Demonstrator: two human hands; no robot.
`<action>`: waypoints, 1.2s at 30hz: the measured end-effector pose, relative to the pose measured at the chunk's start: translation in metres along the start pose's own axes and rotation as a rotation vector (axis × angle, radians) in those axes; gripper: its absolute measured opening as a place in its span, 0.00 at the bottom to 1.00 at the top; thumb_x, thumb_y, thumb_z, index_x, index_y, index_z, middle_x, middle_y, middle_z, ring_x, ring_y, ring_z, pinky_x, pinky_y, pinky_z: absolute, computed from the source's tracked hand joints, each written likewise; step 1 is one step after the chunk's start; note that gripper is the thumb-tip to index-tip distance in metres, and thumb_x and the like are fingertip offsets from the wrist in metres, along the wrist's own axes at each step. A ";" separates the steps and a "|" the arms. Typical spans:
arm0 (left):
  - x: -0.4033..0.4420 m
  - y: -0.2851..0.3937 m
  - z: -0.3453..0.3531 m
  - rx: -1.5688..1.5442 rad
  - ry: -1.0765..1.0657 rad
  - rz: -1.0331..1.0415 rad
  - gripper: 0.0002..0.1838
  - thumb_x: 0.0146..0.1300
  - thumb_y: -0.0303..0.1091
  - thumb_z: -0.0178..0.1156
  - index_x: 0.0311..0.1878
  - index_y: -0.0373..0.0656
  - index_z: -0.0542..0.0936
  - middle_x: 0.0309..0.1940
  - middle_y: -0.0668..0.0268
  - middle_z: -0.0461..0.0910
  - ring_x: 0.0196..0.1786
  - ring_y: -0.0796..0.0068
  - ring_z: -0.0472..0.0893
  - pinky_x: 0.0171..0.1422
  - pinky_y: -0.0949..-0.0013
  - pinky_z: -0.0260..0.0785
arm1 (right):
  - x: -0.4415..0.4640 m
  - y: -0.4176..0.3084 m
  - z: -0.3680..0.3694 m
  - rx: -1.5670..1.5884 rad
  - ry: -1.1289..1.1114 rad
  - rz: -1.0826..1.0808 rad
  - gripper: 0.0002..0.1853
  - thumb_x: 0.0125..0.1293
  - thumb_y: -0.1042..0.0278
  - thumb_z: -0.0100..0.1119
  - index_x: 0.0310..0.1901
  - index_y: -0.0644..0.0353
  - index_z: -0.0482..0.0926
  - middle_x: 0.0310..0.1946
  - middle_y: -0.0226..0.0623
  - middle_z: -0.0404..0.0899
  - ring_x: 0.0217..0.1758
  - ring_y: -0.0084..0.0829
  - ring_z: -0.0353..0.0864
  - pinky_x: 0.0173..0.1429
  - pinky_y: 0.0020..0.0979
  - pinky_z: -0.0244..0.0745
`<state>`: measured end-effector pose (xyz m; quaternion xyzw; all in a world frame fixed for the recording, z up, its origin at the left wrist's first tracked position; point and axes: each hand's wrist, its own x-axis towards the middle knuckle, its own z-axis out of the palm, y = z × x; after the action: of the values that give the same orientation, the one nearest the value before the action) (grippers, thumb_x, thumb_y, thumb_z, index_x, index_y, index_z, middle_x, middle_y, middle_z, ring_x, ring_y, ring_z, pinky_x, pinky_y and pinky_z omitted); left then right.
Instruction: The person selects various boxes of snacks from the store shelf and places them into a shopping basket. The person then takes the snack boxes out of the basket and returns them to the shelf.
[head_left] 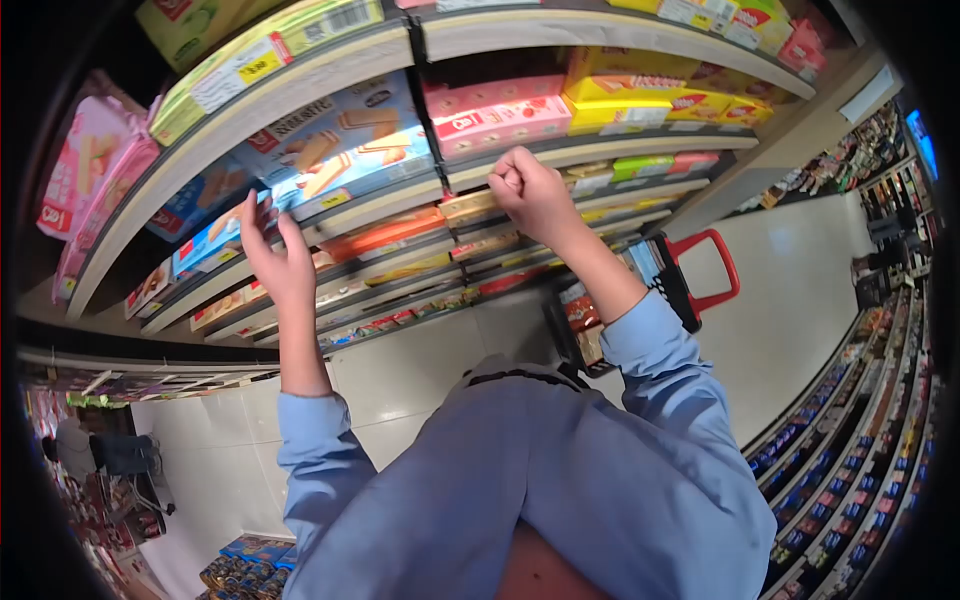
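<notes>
My left hand [277,252] is raised at the shelf front with its fingers apart and nothing in it. Its fingertips are close to the blue wafer boxes [350,165]; whether they touch cannot be made out. My right hand [530,197] is curled into a fist in front of the shelf edge, with nothing seen in it. Just above it sits a row of pink wafer boxes [505,122], beside yellow boxes [625,112].
A shopping basket [575,335] with a red handle [728,270] holds packages, low beside my right arm. A pink bag [95,165] is on the left shelf. Another person [125,453] is far left. More stocked shelves [850,430] curve along the right.
</notes>
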<state>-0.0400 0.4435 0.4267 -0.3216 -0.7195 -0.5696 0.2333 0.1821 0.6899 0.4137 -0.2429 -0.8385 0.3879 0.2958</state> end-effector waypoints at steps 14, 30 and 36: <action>-0.337 0.090 0.137 -0.379 -1.157 -0.650 0.22 0.72 0.27 0.55 0.67 0.38 0.70 0.55 0.58 0.79 0.52 0.72 0.80 0.58 0.70 0.73 | -0.265 0.419 -0.345 -0.734 0.394 0.877 0.26 0.61 0.58 0.61 0.57 0.68 0.77 0.50 0.59 0.82 0.55 0.54 0.82 0.61 0.45 0.76; -0.553 0.364 0.511 -0.409 -1.542 -0.578 0.29 0.71 0.35 0.53 0.70 0.29 0.63 0.53 0.46 0.79 0.56 0.58 0.80 0.60 0.63 0.71 | -0.280 0.484 -0.421 -0.351 0.109 0.745 0.20 0.69 0.55 0.53 0.56 0.55 0.82 0.49 0.48 0.84 0.54 0.48 0.83 0.59 0.41 0.76; -0.590 0.356 0.531 -0.370 -1.495 -0.667 0.27 0.73 0.37 0.51 0.70 0.30 0.65 0.54 0.48 0.80 0.54 0.60 0.81 0.58 0.65 0.72 | -0.291 0.469 -0.414 -0.234 0.082 0.729 0.18 0.67 0.57 0.60 0.54 0.55 0.83 0.45 0.44 0.86 0.48 0.44 0.86 0.54 0.38 0.79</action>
<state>0.6392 0.8930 0.1219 -0.4181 -0.6370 -0.3542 -0.5422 0.7546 0.9871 0.1694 -0.5725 -0.7232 0.3593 0.1418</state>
